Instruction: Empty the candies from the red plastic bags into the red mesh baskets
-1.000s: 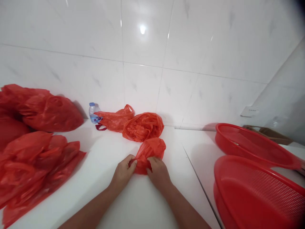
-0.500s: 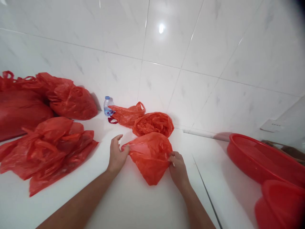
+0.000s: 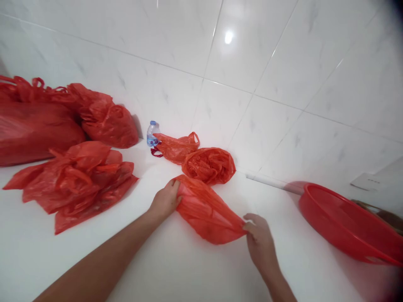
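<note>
Between my hands a red plastic bag (image 3: 209,212) is stretched slantwise above the white tabletop. My left hand (image 3: 166,197) is closed on its upper left corner, thumb and fingers pinching the film. At the lower right end, my right hand (image 3: 260,235) grips the other side of the bag, its index finger partly extended. Just behind it sits a red bag stuffed with crumpled bags (image 3: 209,165), and beyond that lies a loose, flattened red bag (image 3: 178,147) with a looped handle.
A small water bottle (image 3: 153,135) stands by the tiled wall (image 3: 176,96). On the left are a heap of loose red bags (image 3: 85,184) and full red bags (image 3: 37,130). A red plastic basin (image 3: 340,226) rests at the right.
My right hand has moved right and down, pulling the bag longer and flatter. My left fingers have closed on its corner. The view has shifted and tilted.
</note>
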{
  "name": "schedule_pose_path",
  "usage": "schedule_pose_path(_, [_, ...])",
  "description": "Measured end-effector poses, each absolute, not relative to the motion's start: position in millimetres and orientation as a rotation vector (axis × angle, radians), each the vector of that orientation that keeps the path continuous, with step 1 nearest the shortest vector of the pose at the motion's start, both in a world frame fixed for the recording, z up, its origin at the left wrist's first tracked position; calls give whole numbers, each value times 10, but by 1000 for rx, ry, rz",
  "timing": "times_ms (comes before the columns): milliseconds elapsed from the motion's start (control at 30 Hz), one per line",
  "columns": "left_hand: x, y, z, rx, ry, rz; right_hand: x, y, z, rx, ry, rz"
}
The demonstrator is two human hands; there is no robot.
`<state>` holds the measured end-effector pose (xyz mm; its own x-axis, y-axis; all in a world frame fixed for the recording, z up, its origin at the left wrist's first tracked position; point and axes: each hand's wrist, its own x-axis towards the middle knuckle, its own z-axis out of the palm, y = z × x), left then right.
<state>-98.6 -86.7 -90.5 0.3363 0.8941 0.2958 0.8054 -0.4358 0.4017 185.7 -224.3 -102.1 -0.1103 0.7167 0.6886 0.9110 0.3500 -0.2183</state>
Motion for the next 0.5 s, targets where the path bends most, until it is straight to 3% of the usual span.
schedule_pose_path(133, [-869,-1003,-855,2479,1461,661,2093,-2413,-850,-1697,-1702,-431])
schedule_pose_path(267, [-704,-1210,-838,2535,1340,677,1627,-2559,-626,-1691,-1524,-537])
schedule_pose_path(500, [-620,-1472,-829,2085,922,1084,1055,-2418,-634,-1680,-1715,-380])
